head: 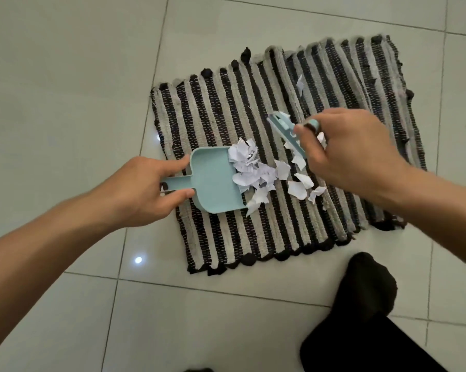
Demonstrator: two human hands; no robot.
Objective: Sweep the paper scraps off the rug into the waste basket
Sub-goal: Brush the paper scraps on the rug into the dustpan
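A black-and-cream striped woven rug (253,232) lies on the pale tiled floor. White paper scraps (253,170) are heaped near its middle, with looser scraps (298,187) to their right and one stray scrap (300,83) farther up. My left hand (143,191) grips the handle of a light blue dustpan (213,178), whose open lip touches the heap. My right hand (347,154) holds a small light blue brush (285,128) tilted just above the loose scraps. No waste basket is in view.
Tiled floor (65,76) surrounds the rug on all sides. A leg in dark clothing with a black sock (366,288) rests on the floor at the lower right, just below the rug's near edge.
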